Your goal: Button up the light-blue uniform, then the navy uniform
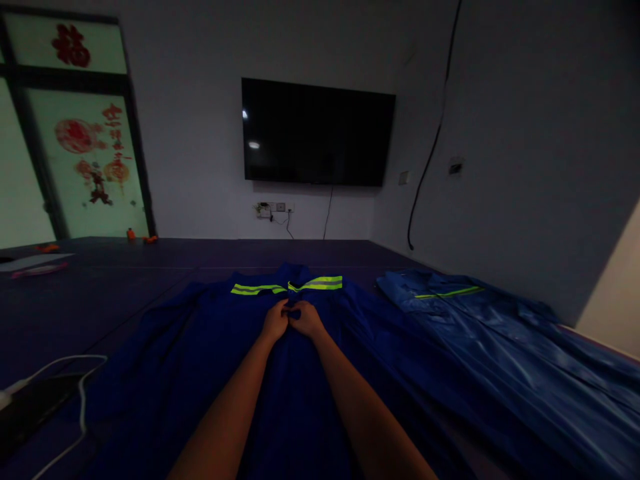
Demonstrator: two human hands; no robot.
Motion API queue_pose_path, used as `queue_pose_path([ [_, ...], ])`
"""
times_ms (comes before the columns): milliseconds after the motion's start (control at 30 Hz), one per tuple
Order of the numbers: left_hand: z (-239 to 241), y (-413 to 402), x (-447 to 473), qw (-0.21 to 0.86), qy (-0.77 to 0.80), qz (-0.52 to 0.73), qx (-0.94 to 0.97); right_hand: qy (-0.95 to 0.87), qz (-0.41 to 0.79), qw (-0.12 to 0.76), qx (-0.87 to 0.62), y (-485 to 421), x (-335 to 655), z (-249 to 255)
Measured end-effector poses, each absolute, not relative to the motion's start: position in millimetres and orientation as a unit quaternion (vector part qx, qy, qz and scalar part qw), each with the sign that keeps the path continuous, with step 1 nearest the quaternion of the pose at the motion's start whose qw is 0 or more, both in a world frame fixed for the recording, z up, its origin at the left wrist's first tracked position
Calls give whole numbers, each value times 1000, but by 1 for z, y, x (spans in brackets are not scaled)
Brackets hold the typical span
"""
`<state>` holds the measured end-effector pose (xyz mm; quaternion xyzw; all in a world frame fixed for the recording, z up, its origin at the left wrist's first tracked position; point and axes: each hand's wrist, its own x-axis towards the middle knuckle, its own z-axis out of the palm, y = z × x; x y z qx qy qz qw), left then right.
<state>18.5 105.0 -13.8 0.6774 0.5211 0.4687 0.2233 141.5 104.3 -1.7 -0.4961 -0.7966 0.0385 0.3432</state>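
A dark blue work jacket (210,360) with a yellow-green reflective stripe (285,287) lies spread flat in front of me. My left hand (275,320) and my right hand (306,319) meet at the middle of its front, just below the stripe. Both hands have their fingers curled and pinched on the jacket's front edges. What exactly sits between the fingertips is too dark to make out.
A second, shinier blue jacket (500,340) lies to the right by the wall. The dark mat (100,293) stretches to the far wall with a television (317,131). A dark device with a white cable (60,393) rests at the left.
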Motion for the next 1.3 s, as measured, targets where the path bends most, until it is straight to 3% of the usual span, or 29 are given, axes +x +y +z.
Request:
queue_pose_path([
  [167, -11, 105, 17, 204, 539, 497, 649, -770, -38, 288, -568, 90, 139, 9],
  [367, -6, 102, 17, 172, 559, 514, 627, -758, -19, 235, -608, 86, 131, 13],
  [533, -3, 99, 16, 164, 572, 521, 612, -738, 11, 280, -614, 89, 134, 12],
  [900, -3, 97, 19, 148, 581, 478, 641, -602, 140, 470, -630, 113, 157, 2],
  [1100, 0, 97, 24, 74, 580, 350, 732, -639, 155, 456, -599, 115, 155, -1],
  [1300, 3, 95, 25, 64, 598, 343, 722, -686, 96, 400, -600, 110, 147, 2],
])
